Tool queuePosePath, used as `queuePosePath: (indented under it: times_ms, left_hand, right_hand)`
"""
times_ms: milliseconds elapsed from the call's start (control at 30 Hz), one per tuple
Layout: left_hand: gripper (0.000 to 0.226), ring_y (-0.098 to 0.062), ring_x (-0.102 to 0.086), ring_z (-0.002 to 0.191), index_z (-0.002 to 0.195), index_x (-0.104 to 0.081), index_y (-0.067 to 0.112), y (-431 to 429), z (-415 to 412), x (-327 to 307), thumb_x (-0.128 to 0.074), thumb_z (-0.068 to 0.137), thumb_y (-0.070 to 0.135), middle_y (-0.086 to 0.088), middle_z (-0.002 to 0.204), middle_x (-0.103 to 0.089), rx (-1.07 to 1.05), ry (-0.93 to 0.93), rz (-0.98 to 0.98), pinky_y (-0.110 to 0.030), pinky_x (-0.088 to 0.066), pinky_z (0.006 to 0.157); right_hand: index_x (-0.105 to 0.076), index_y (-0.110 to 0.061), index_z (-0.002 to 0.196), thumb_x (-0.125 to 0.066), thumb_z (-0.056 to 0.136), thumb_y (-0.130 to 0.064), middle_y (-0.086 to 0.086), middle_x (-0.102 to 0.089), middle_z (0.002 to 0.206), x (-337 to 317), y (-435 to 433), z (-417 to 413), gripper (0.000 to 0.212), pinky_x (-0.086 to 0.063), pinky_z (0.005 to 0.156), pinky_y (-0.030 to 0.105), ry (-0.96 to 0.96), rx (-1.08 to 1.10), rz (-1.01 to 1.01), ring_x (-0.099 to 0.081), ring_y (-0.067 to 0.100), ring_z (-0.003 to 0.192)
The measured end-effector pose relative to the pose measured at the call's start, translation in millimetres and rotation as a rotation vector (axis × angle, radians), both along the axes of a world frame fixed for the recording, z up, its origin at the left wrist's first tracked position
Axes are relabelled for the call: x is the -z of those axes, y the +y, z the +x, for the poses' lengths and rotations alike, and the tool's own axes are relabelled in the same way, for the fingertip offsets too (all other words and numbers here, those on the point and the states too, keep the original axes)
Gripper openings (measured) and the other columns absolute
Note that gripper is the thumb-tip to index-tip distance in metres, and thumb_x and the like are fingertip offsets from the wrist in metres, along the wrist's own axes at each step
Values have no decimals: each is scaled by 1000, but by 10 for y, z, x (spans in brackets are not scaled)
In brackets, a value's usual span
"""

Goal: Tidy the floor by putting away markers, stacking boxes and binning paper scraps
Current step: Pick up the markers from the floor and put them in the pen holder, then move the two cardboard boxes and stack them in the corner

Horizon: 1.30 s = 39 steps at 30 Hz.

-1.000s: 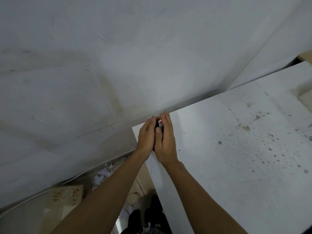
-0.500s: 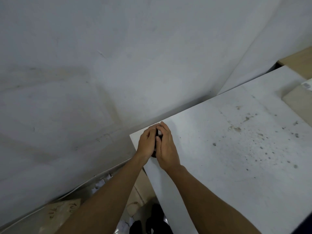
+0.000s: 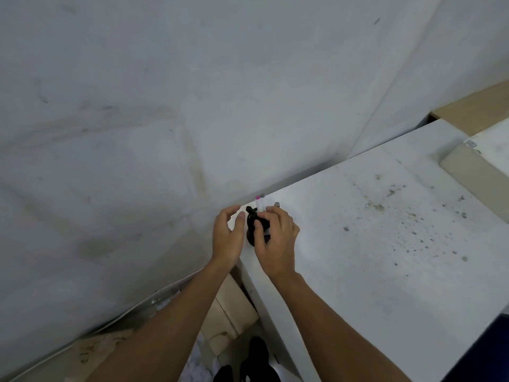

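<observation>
Right, the markers [image 3: 259, 208] stand bunched at the counter's [image 3: 385, 271] near corner. The right hand [image 3: 275, 238] has its fingers clamped round them; the left hand [image 3: 227, 238] sits just beside, fingers loosely apart, holding nothing. The risk: this close to the edge, a slack grip could let one slip off. Dark barrels, with pink and grey caps poking up.

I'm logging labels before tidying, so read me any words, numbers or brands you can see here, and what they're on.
No text here is readable.
Cardboard on the floor, lower left: dark handwritten marks, too blurred to read.
Markers gripped by the right hand: no legible print.
Black holder: no label shows.
</observation>
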State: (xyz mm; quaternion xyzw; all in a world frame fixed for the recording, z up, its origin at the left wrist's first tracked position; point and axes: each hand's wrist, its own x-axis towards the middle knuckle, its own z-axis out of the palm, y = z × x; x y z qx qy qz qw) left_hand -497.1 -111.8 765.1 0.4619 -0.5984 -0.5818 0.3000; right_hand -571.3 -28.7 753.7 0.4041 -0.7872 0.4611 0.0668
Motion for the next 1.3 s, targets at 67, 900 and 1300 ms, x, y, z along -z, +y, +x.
queuePosePath:
  times_ms: [67,900,1300]
  left_hand:
    - [16,-6,-57,108,110,-65,21,40,136,-28,-54,98,23,7,114,-64,-16,8,-8,-21,-44,93]
    - [15,-1,-64,87,96,-70,18,1240,2282,-195,-55,98,18,8,92,-70,-421,25,-89,-12,-50,76]
    - [15,-11,-66,93,98,-71,18,1907,3695,-77,-56,97,20,3,96,-72,-694,24,-19,-27,-52,84]
  right_hand:
    - [-65,-16,103,-61,92,-15,-1,-63,112,-7,53,134,12,-37,88,29,-10,-22,8,-54,12,106]
    - [-65,-14,100,-61,95,-9,-4,-65,92,-177,825,1963,8,-51,71,21,-268,-588,-13,-59,7,81]
    - [-66,-13,96,-61,96,-14,-1,-66,89,-124,1114,3118,6,-55,73,34,-343,-813,88,-62,11,80]
